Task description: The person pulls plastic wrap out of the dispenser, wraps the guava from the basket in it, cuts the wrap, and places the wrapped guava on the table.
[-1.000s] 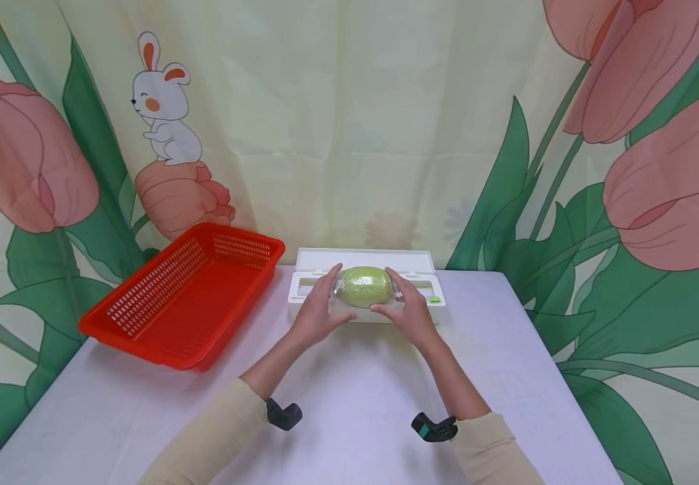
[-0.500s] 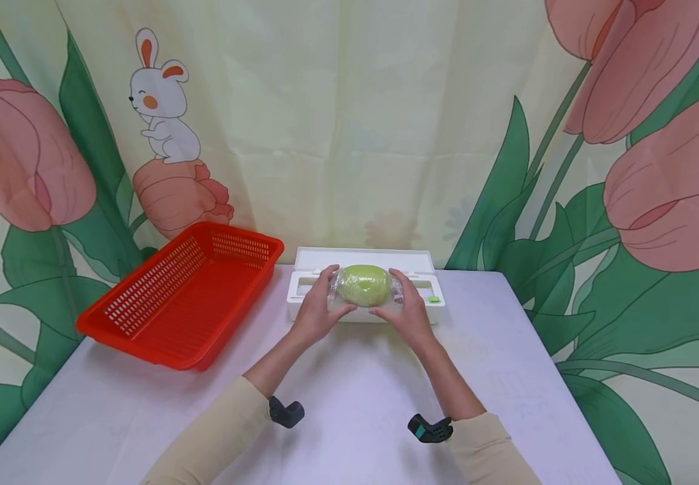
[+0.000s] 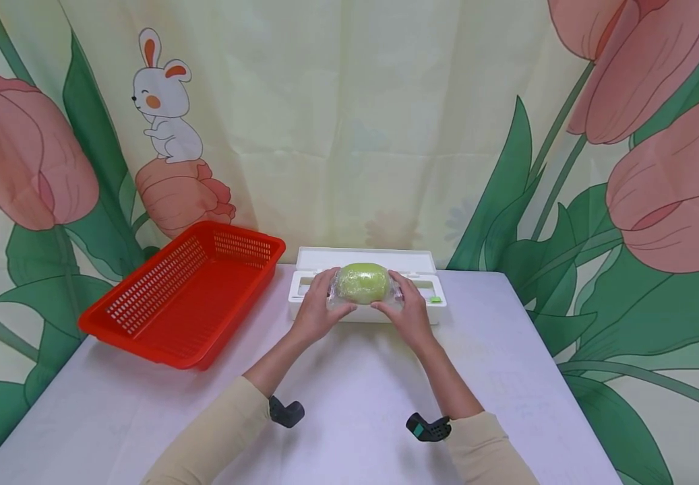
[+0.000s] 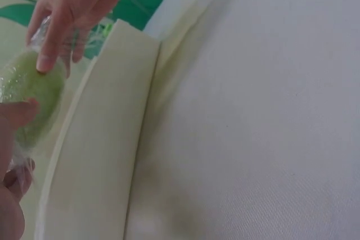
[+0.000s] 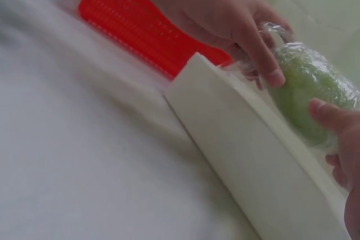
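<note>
A green, oval fruit (image 3: 363, 283) is wrapped in clear plastic film, its loose ends bunched at both sides. My left hand (image 3: 317, 311) holds the left end, thumb at the near side and fingers round the film. At the other end my right hand (image 3: 410, 313) grips in the same way, as the right wrist view also shows with both thumbs on the wrapped fruit (image 5: 306, 94). Directly beneath and behind is a long white box (image 3: 364, 259) with its lid raised, probably a film dispenser. The fruit hides the box's middle; in the wrist views it appears held above the box.
A red perforated plastic basket (image 3: 185, 316) stands at the left of the table. The white tablecloth (image 3: 355, 404) stretches in front of the box. Behind hangs a curtain (image 3: 349, 135) printed with tulips and a rabbit. A small green tab (image 3: 435, 300) sits at the box's right end.
Both hands keep hold of the wrapped fruit. It has risen slightly in the head view and tipped a little, with fingers shifting slightly on the film. Box and basket stay put.
</note>
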{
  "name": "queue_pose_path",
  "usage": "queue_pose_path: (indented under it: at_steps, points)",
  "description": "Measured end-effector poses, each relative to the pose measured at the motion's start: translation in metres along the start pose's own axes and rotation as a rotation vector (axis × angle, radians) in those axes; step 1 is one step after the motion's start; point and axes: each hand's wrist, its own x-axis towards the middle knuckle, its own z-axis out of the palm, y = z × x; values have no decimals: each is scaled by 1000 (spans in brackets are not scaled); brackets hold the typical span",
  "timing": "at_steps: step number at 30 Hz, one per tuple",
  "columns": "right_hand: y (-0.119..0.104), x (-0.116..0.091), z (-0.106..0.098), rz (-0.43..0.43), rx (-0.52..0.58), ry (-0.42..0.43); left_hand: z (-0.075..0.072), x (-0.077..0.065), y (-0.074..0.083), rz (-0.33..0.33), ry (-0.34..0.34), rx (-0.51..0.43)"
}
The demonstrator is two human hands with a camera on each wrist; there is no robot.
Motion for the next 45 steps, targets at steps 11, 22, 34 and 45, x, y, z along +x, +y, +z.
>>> queue_pose_path:
  at_steps: [11, 22, 34, 45]
  points:
    - [-6, 1, -4, 23, -5, -14, -1, 1, 0, 27, 32, 5]
    - [-10, 2, -9, 20, -11, -13, -5, 1, 6, 28, 37, -11]
    - [-15, 5, -15, 35, -12, -37, -9, 4, 11, 47, 59, -18]
    - [-21, 7, -20, 26, -20, -37, -15, 4, 18, 52, 66, -47]
